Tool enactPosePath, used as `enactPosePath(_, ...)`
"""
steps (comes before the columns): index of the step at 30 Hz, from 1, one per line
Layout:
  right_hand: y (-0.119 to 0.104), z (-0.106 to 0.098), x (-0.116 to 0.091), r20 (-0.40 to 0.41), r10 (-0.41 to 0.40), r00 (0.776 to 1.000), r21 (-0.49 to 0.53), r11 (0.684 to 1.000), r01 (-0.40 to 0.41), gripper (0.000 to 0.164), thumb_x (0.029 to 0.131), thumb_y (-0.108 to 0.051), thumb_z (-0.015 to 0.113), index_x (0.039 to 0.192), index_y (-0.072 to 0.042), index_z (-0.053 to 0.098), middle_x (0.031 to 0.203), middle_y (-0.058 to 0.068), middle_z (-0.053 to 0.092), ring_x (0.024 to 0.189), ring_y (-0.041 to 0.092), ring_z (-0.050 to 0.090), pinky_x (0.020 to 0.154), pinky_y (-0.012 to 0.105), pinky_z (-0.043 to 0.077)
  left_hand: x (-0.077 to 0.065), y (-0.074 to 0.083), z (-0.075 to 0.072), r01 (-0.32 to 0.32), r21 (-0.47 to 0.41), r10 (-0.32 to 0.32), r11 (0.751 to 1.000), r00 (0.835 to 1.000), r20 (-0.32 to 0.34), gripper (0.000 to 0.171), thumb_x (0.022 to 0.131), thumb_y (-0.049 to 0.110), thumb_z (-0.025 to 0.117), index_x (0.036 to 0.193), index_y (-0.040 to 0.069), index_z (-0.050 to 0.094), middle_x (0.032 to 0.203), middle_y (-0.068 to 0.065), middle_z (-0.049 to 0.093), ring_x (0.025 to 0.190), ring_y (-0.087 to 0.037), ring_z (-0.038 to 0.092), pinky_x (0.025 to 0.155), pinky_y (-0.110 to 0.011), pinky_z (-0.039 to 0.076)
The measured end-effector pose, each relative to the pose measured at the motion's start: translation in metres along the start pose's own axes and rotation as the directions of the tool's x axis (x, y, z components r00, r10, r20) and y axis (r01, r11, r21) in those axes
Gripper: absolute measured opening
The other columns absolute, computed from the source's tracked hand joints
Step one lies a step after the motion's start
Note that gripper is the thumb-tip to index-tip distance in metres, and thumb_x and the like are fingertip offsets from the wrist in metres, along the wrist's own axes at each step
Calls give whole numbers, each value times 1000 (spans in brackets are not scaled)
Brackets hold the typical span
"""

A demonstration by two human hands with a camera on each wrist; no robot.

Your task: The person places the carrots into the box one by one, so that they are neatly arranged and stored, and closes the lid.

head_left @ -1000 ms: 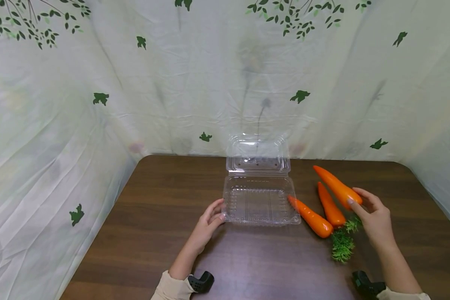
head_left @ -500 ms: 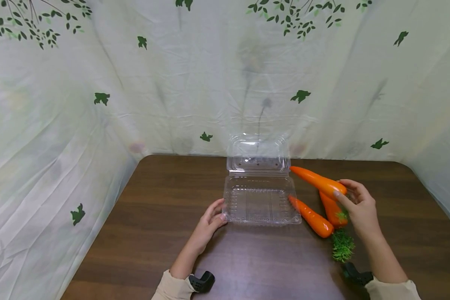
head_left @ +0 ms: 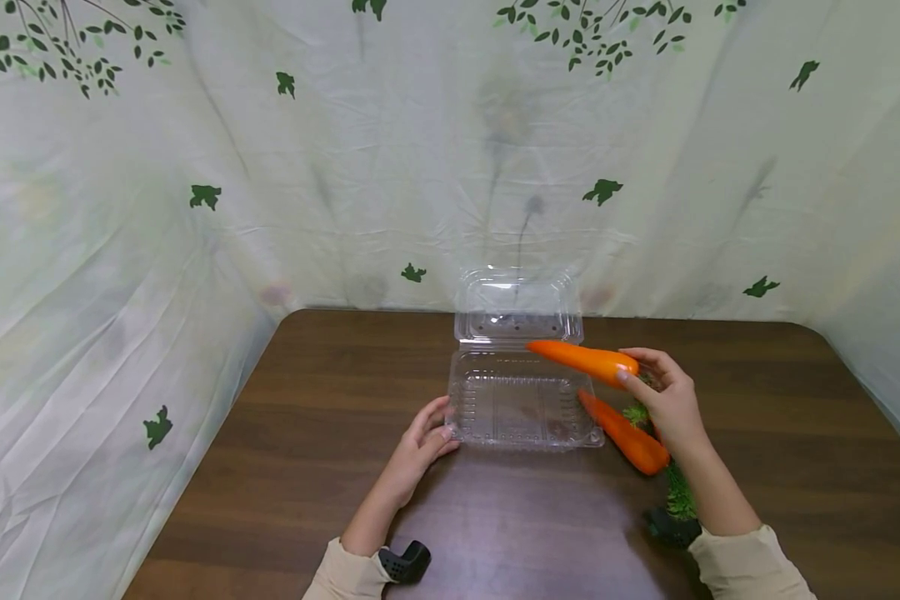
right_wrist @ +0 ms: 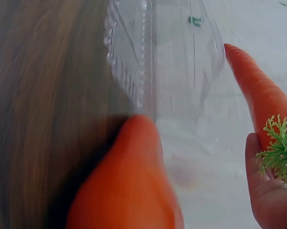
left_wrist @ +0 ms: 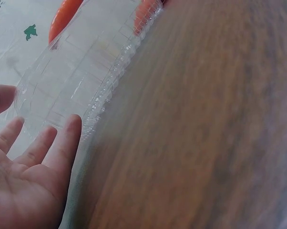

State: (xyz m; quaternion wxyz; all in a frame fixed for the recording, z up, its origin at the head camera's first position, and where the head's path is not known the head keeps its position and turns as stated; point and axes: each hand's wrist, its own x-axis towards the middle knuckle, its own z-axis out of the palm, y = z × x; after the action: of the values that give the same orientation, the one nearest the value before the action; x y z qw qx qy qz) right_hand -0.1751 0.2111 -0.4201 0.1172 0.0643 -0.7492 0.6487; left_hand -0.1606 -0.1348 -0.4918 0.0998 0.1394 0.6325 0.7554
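Observation:
A clear plastic clamshell box [head_left: 525, 408] stands on the table with its lid [head_left: 519, 304] tipped up behind. My left hand [head_left: 420, 446] touches the box's left edge, fingers loosely extended; the left wrist view shows those fingers [left_wrist: 62, 148] beside the clear wall. Between thumb and fingers my right hand [head_left: 671, 408] grips an orange carrot [head_left: 581, 358], its tip pointing left above the box's rear right part. Green leaves [right_wrist: 284, 150] hang from its thick end in the right wrist view. Another carrot [head_left: 630, 437] lies by the box's right side, while a third is mostly hidden behind my right hand.
The brown wooden table [head_left: 270, 500] reaches back to a pale curtain [head_left: 390, 167] printed with leaves. Green carrot leaves [head_left: 681, 492] lie beside my right forearm. A black device [head_left: 405, 562] sits on my left wrist.
My right hand has moved left with the carrot, from above the other carrots to over the box, and the carrot has turned more level. The left hand stays at the box's edge.

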Motion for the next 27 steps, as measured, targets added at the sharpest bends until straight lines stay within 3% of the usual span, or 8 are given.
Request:
enactPosePath(9,5,27,8,72,33,997,76,996,-39,42,87,-16,60,121,4,47,113,8,51,94,15,51,72,22,49,0,0,0,9,-1,-9,1000,1000,-6,51,93,8,48,139,5,25,135,-26,30,110,-38,43,88,-39,42)
enactPosePath(18,12,51,14,101,94,990,44,994,-99,43,84,-23,64,119,-2,51,113,15,51,83,20,53,63,28,50,0,1,1,14,-18,-15,1000,1000,-9,51,92,7,48,138,7,26,135,-26,30,110,-39,43,89,-39,41)
enactPosePath(22,17,60,17,107,85,991,45,995,-91,42,83,-20,65,118,0,53,113,15,52,89,16,53,68,25,49,-1,1,1,28,-26,-28,999,1000,-12,51,92,8,49,138,8,27,136,-24,30,111,-38,42,90,-38,40)
enactPosePath(27,18,68,20,145,98,985,15,995,-101,43,84,-20,64,119,1,52,118,15,49,97,23,49,74,34,49,-1,2,0,42,-33,-42,999,999,-8,50,93,8,48,138,8,27,137,-23,29,114,-37,39,92,-38,39)
